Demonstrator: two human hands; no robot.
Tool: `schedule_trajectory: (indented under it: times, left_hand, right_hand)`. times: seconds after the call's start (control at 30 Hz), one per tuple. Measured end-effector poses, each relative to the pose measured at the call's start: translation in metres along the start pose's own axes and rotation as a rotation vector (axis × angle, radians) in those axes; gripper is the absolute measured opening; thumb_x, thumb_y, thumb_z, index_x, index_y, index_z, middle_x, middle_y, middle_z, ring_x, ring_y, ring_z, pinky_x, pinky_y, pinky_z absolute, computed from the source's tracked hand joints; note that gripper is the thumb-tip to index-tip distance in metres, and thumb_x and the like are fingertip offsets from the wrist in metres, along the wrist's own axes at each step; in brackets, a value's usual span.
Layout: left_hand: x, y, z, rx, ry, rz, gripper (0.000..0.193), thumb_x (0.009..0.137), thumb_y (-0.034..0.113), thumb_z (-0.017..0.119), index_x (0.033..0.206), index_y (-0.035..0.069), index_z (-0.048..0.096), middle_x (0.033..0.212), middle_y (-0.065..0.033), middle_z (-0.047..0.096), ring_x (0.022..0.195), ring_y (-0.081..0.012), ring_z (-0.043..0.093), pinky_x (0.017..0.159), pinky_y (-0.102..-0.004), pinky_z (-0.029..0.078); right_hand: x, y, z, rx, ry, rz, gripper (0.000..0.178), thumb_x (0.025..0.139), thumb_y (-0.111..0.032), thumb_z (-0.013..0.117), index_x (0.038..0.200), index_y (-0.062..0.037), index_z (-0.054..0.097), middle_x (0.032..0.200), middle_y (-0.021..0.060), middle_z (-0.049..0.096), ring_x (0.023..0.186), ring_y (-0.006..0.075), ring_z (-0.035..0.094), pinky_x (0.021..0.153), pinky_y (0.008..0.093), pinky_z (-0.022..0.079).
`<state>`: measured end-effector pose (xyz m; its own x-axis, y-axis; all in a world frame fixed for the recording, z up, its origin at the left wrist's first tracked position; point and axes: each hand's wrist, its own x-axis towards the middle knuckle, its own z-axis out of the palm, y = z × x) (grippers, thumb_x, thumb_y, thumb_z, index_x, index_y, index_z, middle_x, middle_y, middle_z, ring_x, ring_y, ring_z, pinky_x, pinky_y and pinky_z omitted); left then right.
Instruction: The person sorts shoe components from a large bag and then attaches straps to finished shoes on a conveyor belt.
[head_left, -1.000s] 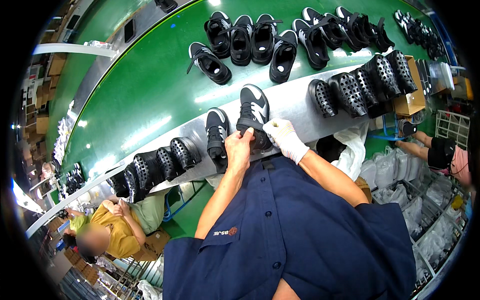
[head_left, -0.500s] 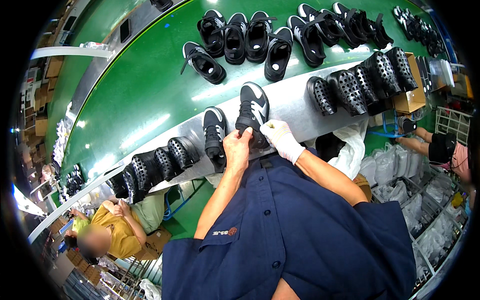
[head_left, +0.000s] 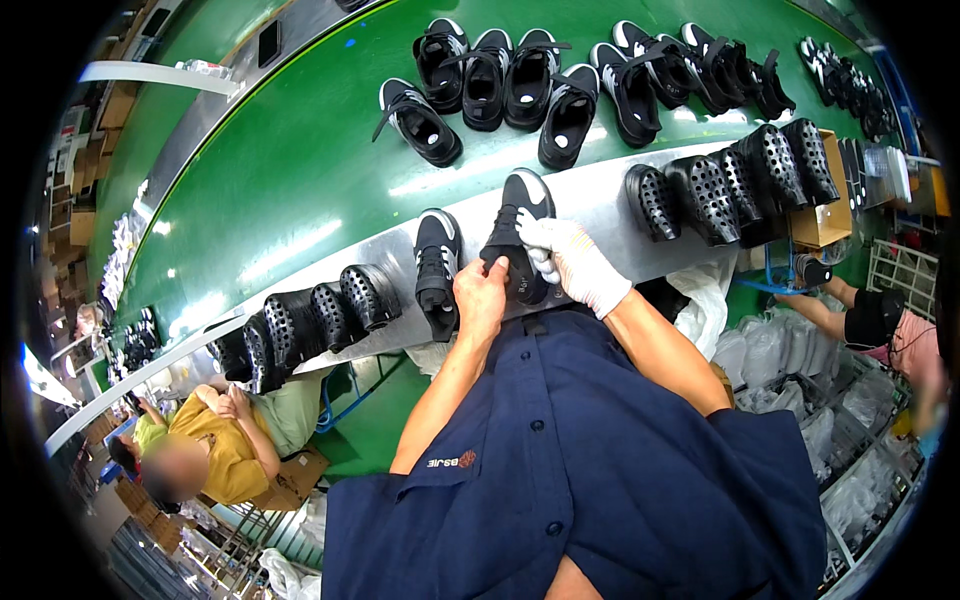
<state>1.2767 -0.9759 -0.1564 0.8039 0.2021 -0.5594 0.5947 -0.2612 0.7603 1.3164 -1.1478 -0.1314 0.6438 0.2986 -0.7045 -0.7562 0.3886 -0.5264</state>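
Note:
A black sneaker with a light toe (head_left: 527, 187) stands on the metal ledge in front of me, toe pointing away. My bare left hand (head_left: 482, 298) pinches the dark strap or tongue at its ankle opening, thumb on top. My right hand (head_left: 575, 265), in a white glove, bends its fingers over the right side of the same sneaker, and its fingertips touch the upper near the laces. What those fingertips grip is partly hidden. Just left of it, a matching sneaker (head_left: 437, 262) stands apart from both hands.
Several black perforated shoe forms (head_left: 705, 195) stand on the ledge (head_left: 600, 205) at right, and more such forms (head_left: 295, 325) at left. Finished-looking sneakers (head_left: 485, 80) rest on the green surface (head_left: 300, 190) beyond. A seated person in yellow (head_left: 240, 455) is at lower left; another person (head_left: 905, 340) is far right.
My gloved right hand has shifted from the sneaker's rear right side up toward its laces, fingers now over the upper. My left hand keeps its pinch. The whole view has shifted slightly.

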Motion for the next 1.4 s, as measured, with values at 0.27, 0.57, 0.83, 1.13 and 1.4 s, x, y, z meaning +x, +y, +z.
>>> schedule_trajectory:
  times: [0.27, 0.57, 0.83, 1.13, 1.4]
  left_hand:
    - [-0.001, -0.004, 0.002, -0.449, -0.005, -0.049, 0.008, 0.094, 0.008, 0.075, 0.092, 0.001, 0.072, 0.080, -0.0005, 0.068, 0.069, -0.0091, 0.059, 0.067, -0.0256, 0.047]
    - [0.005, -0.008, 0.009, -0.441, 0.111, 0.015, 0.008, 0.091, 0.006, 0.076, 0.091, -0.001, 0.072, 0.079, -0.0009, 0.068, 0.068, -0.0096, 0.059, 0.066, -0.0255, 0.047]
    - [0.013, -0.005, 0.015, 0.020, 0.094, 0.100, 0.018, 0.091, 0.012, 0.075, 0.090, -0.006, 0.072, 0.076, -0.0053, 0.069, 0.068, -0.0115, 0.061, 0.064, -0.0309, 0.048]
    - [-0.002, 0.035, 0.001, 0.569, 0.229, 0.848, 0.020, 0.082, 0.008, 0.081, 0.096, 0.005, 0.068, 0.088, -0.0119, 0.063, 0.088, -0.0327, 0.066, 0.077, -0.0419, 0.055]
    - [0.007, -0.002, -0.004, 0.505, 0.231, 0.825, 0.015, 0.081, 0.005, 0.079, 0.093, 0.007, 0.071, 0.089, -0.0099, 0.064, 0.088, -0.0315, 0.066, 0.076, -0.0427, 0.054]
  right_hand:
    - [-0.008, 0.019, -0.007, -0.396, 0.228, -0.104, 0.021, 0.095, -0.026, 0.073, 0.085, -0.0081, 0.070, 0.068, -0.0019, 0.057, 0.056, 0.0080, 0.050, 0.050, 0.0270, 0.038]
    - [-0.003, 0.038, 0.002, -0.425, 0.249, -0.085, 0.021, 0.098, -0.021, 0.071, 0.087, -0.0037, 0.069, 0.069, 0.0010, 0.060, 0.061, 0.0100, 0.052, 0.058, 0.0310, 0.044]
    - [0.019, 0.046, -0.014, -0.422, 0.257, -0.098, 0.023, 0.097, -0.024, 0.073, 0.094, -0.0015, 0.072, 0.070, 0.0059, 0.064, 0.063, 0.0153, 0.057, 0.061, 0.0349, 0.048]
    - [-0.002, 0.053, -0.013, -0.989, 0.439, -0.385, 0.052, 0.085, -0.032, 0.080, 0.119, 0.0048, 0.066, 0.098, 0.0242, 0.073, 0.094, 0.0407, 0.070, 0.086, 0.0448, 0.055]
    - [0.012, 0.060, -0.011, -1.063, 0.418, -0.336, 0.030, 0.094, -0.025, 0.070, 0.107, 0.0018, 0.066, 0.097, 0.0273, 0.071, 0.095, 0.0459, 0.069, 0.084, 0.0511, 0.054]
